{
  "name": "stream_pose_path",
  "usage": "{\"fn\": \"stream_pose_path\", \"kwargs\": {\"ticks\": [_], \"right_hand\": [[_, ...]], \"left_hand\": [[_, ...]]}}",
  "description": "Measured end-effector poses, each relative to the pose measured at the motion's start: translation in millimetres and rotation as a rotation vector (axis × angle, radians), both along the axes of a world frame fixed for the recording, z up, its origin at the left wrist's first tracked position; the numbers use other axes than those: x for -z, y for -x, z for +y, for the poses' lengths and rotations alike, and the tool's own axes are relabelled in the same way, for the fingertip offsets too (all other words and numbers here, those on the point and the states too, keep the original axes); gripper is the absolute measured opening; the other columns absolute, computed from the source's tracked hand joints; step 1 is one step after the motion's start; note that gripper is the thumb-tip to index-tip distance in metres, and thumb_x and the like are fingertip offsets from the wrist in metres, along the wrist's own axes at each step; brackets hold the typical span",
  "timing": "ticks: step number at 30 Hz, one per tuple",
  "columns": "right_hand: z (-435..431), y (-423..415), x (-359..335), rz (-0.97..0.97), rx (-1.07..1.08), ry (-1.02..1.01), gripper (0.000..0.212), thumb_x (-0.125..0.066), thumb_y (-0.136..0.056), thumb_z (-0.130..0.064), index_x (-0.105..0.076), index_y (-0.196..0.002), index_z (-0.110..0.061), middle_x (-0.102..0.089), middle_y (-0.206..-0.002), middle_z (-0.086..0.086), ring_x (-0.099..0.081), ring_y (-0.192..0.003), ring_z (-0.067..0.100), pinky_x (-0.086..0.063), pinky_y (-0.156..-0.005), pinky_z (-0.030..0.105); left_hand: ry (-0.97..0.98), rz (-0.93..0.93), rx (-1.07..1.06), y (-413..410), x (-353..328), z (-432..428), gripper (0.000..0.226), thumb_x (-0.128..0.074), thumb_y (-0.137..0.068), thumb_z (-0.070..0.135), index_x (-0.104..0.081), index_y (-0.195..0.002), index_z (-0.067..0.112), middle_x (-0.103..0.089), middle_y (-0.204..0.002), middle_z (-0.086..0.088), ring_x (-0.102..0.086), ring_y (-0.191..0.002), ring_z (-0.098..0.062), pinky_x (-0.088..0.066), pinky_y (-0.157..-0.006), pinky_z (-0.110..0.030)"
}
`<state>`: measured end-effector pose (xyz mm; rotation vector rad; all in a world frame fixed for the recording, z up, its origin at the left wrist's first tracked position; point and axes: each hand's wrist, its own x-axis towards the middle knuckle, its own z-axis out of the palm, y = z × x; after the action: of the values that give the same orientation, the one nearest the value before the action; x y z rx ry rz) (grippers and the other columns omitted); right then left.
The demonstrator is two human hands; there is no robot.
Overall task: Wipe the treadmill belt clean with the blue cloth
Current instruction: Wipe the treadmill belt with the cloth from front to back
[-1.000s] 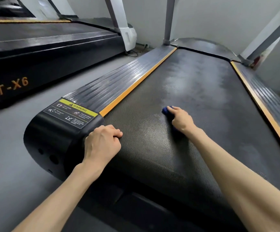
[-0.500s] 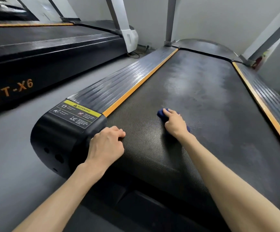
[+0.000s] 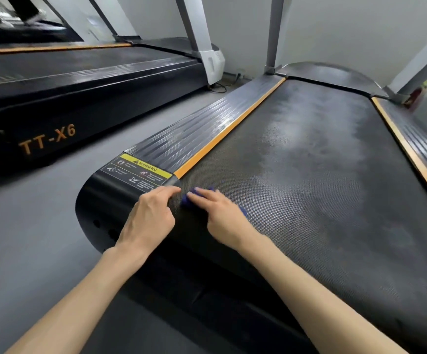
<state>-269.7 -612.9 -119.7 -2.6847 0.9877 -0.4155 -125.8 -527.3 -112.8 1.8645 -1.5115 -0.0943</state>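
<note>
The blue cloth sits at the near left corner of the treadmill belt, bunched under the right hand, which presses it down with fingers stretched fairly flat (only a bit of blue peeks out past the fingertips and at the far side of the palm). The left hand rests just beside it on the black end cap, fingers relaxed and holding nothing, its forefinger almost touching the cloth. Close to both hands is the yellow warning label, and an orange strip runs along the belt edge beside the ribbed side rail. Pale dull patches show farther up the belt. Across a strip of grey floor stands a second treadmill marked TT-X6, with a cable at its front end.
</note>
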Motion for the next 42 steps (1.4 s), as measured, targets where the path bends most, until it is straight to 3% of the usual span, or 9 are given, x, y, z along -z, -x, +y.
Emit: {"fn": "stream_pose_path", "kwargs": {"ticks": [3, 8, 16, 22, 29, 31, 36, 38, 42], "right_hand": [[-4, 9, 3, 0.062, -0.123, 0.133, 0.064, -0.042, -0.087, -0.001, -0.028, -0.145, -0.024, -0.026, -0.152, 0.001, -0.021, -0.139, 0.018, 0.001, -0.116, 0.033], [-47, -9, -10, 0.074, 0.276, 0.024, 0.061, -0.041, -0.086, 0.0, -0.031, -0.143, -0.018, -0.026, -0.151, 0.009, -0.022, -0.138, 0.029, -0.006, -0.115, 0.038], [22, 0, 7, 0.018, -0.152, 0.189, 0.066, -0.045, -0.084, -0.001, -0.029, -0.144, -0.021, -0.031, -0.149, 0.008, -0.027, -0.137, 0.023, -0.006, -0.115, 0.03], [-53, 8, -14, 0.061, 0.346, -0.014, 0.06, -0.04, -0.086, 0.002, -0.03, -0.143, -0.016, -0.025, -0.151, 0.009, -0.022, -0.137, 0.032, -0.011, -0.113, 0.036], [-9, 36, 3, 0.044, -0.112, 0.016, 0.062, -0.035, -0.09, 0.002, -0.029, -0.144, -0.026, -0.023, -0.153, -0.002, -0.019, -0.14, 0.017, -0.004, -0.116, 0.033], [-33, 48, 0, 0.103, -0.026, 0.043, 0.066, -0.036, -0.087, 0.004, -0.026, -0.145, -0.025, -0.022, -0.154, 0.0, -0.019, -0.141, 0.019, -0.002, -0.116, 0.038], [-88, 74, -13, 0.174, 0.514, -0.028, 0.065, -0.039, -0.085, 0.002, -0.023, -0.146, -0.013, -0.021, -0.152, 0.014, -0.022, -0.137, 0.034, -0.013, -0.112, 0.038], [-76, 61, -13, 0.147, 0.467, -0.008, 0.061, -0.041, -0.085, 0.001, -0.028, -0.143, -0.01, -0.027, -0.149, 0.013, -0.028, -0.133, 0.035, -0.022, -0.109, 0.036], [-29, 48, -2, 0.103, 0.099, -0.005, 0.066, -0.039, -0.087, 0.003, -0.026, -0.145, -0.026, -0.02, -0.154, -0.003, -0.022, -0.139, 0.021, -0.022, -0.11, 0.029]], "left_hand": [[0.029, 0.001, -0.037, 5, 3, 2, 0.051, -0.042, -0.08, -0.014, -0.059, -0.122, 0.008, -0.063, -0.117, -0.01, -0.06, -0.107, -0.023, -0.049, -0.093, -0.031], [0.035, -0.057, -0.049, 5, 10, 9, 0.048, -0.041, -0.077, -0.014, -0.066, -0.111, 0.009, -0.064, -0.11, -0.011, -0.06, -0.1, -0.024, -0.048, -0.09, -0.031], [0.051, -0.058, -0.093, 5, 6, 8, 0.034, -0.044, -0.078, -0.011, -0.069, -0.093, 0.007, -0.065, -0.097, -0.009, -0.059, -0.092, -0.024, -0.05, -0.081, -0.034], [-0.007, -0.057, -0.05, 10, 12, 12, 0.041, -0.043, -0.08, -0.011, -0.067, -0.107, 0.009, -0.063, -0.111, -0.01, -0.059, -0.099, -0.023, -0.048, -0.084, -0.029], [-0.005, -0.04, -0.022, 26, 16, 2, 0.042, -0.043, -0.082, -0.008, -0.066, -0.11, 0.013, -0.064, -0.111, -0.007, -0.059, -0.101, -0.02, -0.048, -0.089, -0.029], [-0.012, -0.055, -0.013, 31, 16, -1, 0.04, -0.044, -0.083, -0.007, -0.065, -0.111, 0.013, -0.062, -0.113, -0.005, -0.056, -0.103, -0.019, -0.047, -0.089, -0.028], [-0.092, -0.143, -0.013, 34, 9, -3, 0.036, -0.047, -0.083, -0.001, -0.061, -0.112, 0.016, -0.057, -0.106, -0.003, -0.051, -0.101, -0.018, -0.045, -0.08, -0.028], [-0.12, -0.196, -0.028, 37, 6, -4, 0.04, -0.048, -0.082, 0.003, -0.058, -0.116, 0.022, -0.053, -0.104, -0.001, -0.049, -0.1, -0.017, -0.044, -0.075, -0.029], [-0.165, -0.316, -0.064, 46, 4, -7, 0.04, -0.05, -0.085, 0.011, -0.054, -0.122, 0.026, -0.048, -0.109, -0.002, -0.046, -0.101, -0.017, -0.041, -0.071, -0.026]]}}
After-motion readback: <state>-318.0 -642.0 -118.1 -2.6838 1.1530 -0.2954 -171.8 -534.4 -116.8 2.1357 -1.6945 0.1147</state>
